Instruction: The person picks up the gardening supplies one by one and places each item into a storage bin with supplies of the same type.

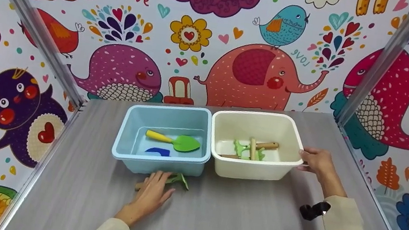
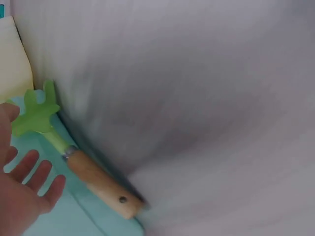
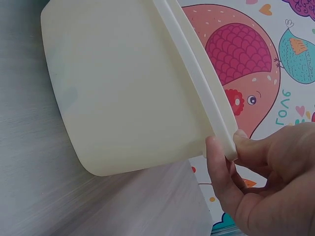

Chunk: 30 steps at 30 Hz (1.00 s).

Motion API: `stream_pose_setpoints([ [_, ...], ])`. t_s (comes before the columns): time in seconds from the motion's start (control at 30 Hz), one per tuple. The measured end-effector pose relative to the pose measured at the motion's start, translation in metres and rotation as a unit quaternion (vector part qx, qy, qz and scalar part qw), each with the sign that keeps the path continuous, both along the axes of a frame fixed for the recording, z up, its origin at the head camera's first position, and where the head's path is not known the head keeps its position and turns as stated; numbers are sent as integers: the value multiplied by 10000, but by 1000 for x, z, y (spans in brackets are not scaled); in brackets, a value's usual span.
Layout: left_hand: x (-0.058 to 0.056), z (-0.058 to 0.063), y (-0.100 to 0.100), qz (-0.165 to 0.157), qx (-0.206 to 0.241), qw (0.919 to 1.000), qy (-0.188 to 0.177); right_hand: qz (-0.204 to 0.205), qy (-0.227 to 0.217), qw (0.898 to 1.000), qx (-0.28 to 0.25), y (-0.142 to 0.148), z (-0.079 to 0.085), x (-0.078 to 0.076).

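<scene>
A small green hand rake (image 1: 179, 180) with a wooden handle (image 2: 101, 183) lies just in front of the blue bin (image 1: 159, 162). Over it is my left hand (image 1: 152, 194), partly covering the rake in the head view; in the left wrist view its fingers are loosely bent and not wrapped around the handle. My right hand (image 1: 318, 163) pinches the right rim of the cream bin (image 3: 123, 93) between thumb and fingers. Inside the blue bin lie a green trowel (image 1: 185, 143) with a yellow handle and a dark blue piece (image 1: 158, 151), its kind unclear.
Several green-headed tools with wooden handles (image 1: 252, 148) lie crossed in the cream bin. Both bins stand side by side on the grey table (image 1: 220, 223), close to the patterned back wall (image 1: 187, 64). Metal posts (image 1: 368, 74) rise at the back corners.
</scene>
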<state>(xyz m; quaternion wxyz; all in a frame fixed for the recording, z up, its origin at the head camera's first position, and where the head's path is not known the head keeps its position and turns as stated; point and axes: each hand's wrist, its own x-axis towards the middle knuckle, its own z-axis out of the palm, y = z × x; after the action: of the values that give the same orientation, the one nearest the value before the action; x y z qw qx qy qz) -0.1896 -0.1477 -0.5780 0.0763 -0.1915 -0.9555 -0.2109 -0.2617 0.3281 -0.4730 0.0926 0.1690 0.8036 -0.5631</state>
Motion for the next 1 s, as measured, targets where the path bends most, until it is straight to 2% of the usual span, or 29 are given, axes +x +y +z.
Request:
stream_pose_setpoints([
  [0.27, -1, -9, -4, 214, -150, 9996, 99, 20, -107, 9999, -22, 1, 1, -1],
  [0.63, -2, -13, -9, 646, -539, 9963, 182, -36, -96, 9999, 89, -1, -1, 0],
  [0.77, -3, -14, -8, 652, -585, 9957, 312, -44, -18, 10000, 31, -1, 0, 0],
  [1.0, -5, -17, -6, 647, -698, 9943, 473, -89, -174, 9998, 103, -1, 1, -2],
])
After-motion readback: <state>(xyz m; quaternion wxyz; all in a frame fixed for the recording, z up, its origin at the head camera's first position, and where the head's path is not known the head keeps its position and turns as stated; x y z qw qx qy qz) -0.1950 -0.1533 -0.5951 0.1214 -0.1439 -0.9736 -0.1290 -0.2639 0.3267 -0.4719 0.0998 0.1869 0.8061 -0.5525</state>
